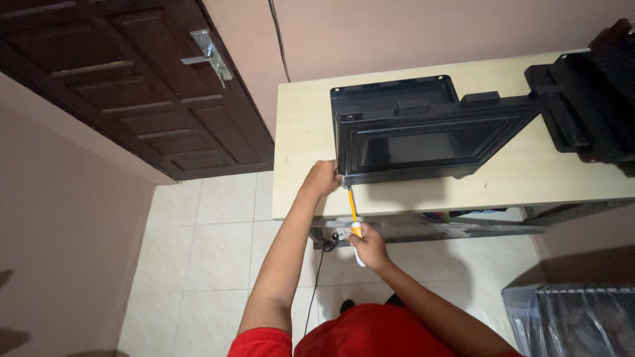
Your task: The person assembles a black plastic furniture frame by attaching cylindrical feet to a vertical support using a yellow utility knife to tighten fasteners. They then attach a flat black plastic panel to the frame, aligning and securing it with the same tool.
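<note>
A black microwave oven casing (423, 129) lies on a pale wooden table (304, 132), its front frame facing me. My left hand (323, 178) grips the casing's lower left corner at the table's front edge. My right hand (368, 246) holds a screwdriver (354, 215) with a yellow shaft and white handle, its tip pointing up at that same corner, just beside my left hand.
Another black appliance part (589, 106) rests at the table's right end. A dark wooden door (132, 86) with a metal latch stands at the left. A cable (316, 277) hangs to the tiled floor (211, 264). A wire-covered object (575, 320) sits at the lower right.
</note>
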